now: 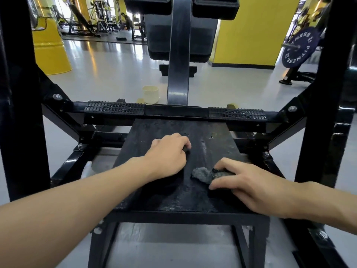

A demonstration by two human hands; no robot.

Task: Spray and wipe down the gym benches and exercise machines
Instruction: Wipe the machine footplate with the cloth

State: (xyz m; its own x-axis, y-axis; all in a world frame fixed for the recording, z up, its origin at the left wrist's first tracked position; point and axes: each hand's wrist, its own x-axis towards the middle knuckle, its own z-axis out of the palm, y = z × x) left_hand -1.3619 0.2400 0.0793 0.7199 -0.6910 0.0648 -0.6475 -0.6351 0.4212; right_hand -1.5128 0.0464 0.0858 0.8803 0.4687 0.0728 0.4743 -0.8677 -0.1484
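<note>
A black exercise machine fills the view, with a flat textured platform low in front of me. My right hand grips a dark grey cloth and presses it onto the platform's right side. My left hand rests on the middle of the platform with its fingers curled round a small dark object that I cannot identify. Ribbed foot treads sit on the crossbar behind the platform. The black back pad rises beyond on a central post. No spray bottle shows.
A cream cup stands on the grey floor behind the crossbar. Black frame uprights flank both sides. A weight plate on a bar hangs at the right. Yellow walls, a yellow column and other machines lie further back.
</note>
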